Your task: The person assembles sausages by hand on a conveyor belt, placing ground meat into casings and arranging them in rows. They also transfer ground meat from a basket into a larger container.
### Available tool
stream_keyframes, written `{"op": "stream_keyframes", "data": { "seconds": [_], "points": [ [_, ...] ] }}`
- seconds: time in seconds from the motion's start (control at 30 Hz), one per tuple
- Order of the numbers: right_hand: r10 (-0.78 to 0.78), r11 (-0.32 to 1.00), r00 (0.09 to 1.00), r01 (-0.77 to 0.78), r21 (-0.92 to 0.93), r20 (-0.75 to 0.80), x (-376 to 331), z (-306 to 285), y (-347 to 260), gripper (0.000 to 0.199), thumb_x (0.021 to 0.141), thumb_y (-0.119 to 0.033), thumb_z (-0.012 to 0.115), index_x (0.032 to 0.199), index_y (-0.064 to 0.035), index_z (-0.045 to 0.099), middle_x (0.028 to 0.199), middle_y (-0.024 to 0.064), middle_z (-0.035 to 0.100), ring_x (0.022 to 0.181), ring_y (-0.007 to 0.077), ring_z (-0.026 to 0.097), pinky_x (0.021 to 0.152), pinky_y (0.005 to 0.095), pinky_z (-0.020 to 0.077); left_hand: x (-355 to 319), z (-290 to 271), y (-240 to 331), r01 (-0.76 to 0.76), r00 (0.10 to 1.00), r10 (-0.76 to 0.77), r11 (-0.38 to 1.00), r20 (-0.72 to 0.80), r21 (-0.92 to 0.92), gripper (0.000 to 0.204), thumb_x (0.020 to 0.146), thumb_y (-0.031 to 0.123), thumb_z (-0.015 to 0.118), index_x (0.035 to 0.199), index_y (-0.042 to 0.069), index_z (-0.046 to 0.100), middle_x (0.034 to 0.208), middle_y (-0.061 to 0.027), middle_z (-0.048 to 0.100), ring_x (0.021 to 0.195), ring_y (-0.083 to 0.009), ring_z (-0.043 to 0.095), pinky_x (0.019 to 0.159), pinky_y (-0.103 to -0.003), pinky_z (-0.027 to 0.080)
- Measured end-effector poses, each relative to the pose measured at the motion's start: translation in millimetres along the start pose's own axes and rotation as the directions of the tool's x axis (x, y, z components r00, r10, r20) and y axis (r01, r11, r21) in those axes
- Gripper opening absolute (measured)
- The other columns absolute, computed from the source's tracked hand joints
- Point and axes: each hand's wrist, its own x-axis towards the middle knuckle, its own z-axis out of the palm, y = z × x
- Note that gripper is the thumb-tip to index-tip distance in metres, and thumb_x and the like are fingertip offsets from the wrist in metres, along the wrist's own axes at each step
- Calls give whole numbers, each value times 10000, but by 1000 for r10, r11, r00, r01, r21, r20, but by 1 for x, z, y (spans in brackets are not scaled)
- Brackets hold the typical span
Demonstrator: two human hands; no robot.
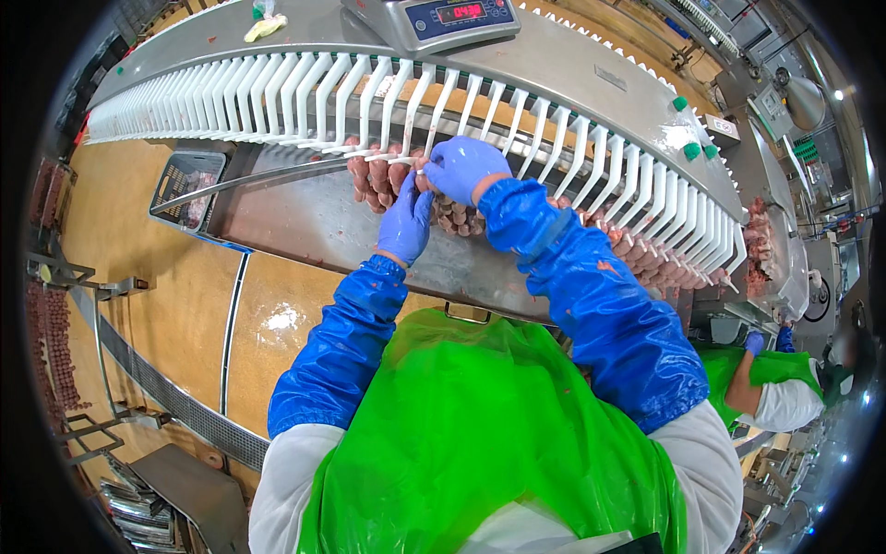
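A row of white hooks (305, 92) curves along the steel machine, and links of pinkish sausage (374, 180) hang from several of them. My right hand (461, 169), in a purple-blue glove, is closed at the hook tips, its fingers pinching the sausage string. Just below and left of it, my left hand (404, 224), gloved alike, reaches up with its thumb and fingers closed around a sausage link. Part of the string is hidden behind my fingers. More sausages (646, 258) hang in a row beyond my right sleeve.
A digital scale (434, 26) with a lit red display stands on the steel top. Under the hooks lies a steel tray (305, 217), with a grey crate (185, 189) at its left. A co-worker in a green apron (775, 374) is at the far right.
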Motion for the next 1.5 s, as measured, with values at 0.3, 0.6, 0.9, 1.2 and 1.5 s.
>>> {"op": "stream_keyframes", "data": {
  "seconds": [0.3,0.6,0.9,1.2,1.5],
  "points": [
    [0,726,972,163,668,-237,-45,137,73,392,952,-285,560,1201,16,582,1109,275,633,1071,426,603,919,440,471,22,11,-11,18,1000,-15,990,-21,142,363,970,329,533,1207,57,574,1063,-218,656,1006,-397,626,855,-429,503],
    [-131,783,822,429,450,-555,10,209,96,315,982,-262,529,1149,-6,609,1057,198,647,996,317,619,888,355,482,-11,8,-4,-149,975,157,987,-156,63,340,893,93,682,1209,7,592,1120,-112,611,1009,-213,617,869,-343,514],
    [-186,860,972,231,455,-144,-69,155,102,451,970,-368,479,1164,26,581,1118,250,637,1037,419,611,887,455,471,-12,11,11,-47,998,53,987,38,-155,343,920,222,659,1185,5,649,1072,-141,660,960,-246,647,844,-347,509],
    [-210,859,976,158,487,54,-92,158,126,471,914,-322,583,1302,-68,508,1141,230,653,1057,402,630,921,464,478,-5,44,16,340,910,-232,891,343,-300,369,877,335,711,1061,14,713,894,-35,683,775,-116,605,685,-282,494],
    [-251,410,909,-211,887,333,-93,158,150,240,960,-230,486,902,-20,585,784,47,567,780,194,569,825,363,485,-4,46,8,422,843,-231,845,486,-329,323,925,271,612,1100,6,671,922,-68,684,774,-157,638,685,-301,525]
  ]
}}
